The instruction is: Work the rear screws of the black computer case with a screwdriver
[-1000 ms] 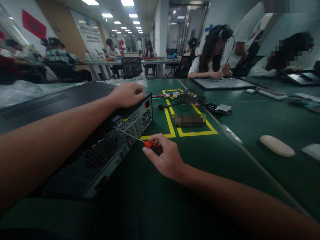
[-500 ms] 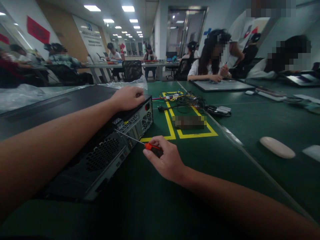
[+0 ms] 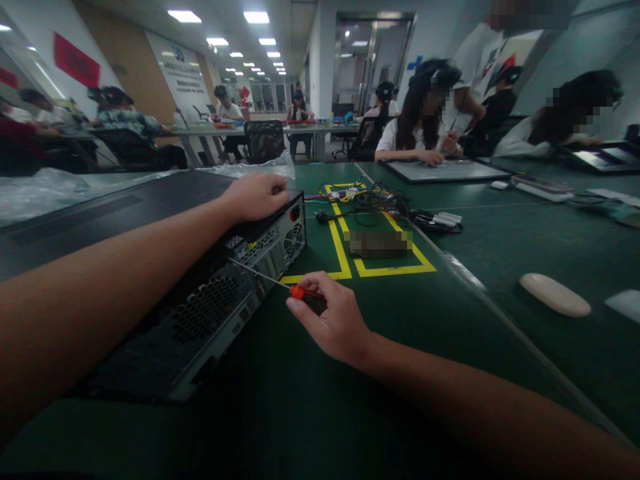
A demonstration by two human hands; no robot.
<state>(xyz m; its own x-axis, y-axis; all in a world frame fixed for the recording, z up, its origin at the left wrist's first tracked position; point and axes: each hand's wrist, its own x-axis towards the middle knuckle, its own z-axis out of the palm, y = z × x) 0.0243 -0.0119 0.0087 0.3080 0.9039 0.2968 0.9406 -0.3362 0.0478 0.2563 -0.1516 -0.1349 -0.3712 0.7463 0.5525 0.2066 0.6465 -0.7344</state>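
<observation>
Screwdriver [image 3: 300, 292] gripped in our right hand [image 3: 339, 320], shaft reaching left to the rear of the PC case [image 3: 207, 308]. Our left hand [image 3: 257, 196] rests atop it; can't tell if it grips. Cables [image 3: 383, 199] lie on the table [image 3: 425, 313] beyond our right hand.

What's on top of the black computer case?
The left hand rests on the computer case near its rear edge, the left forearm reaching across. A darker rectangular patch shows beyond. Whatever lies beneath hand and forearm is hidden.
</observation>
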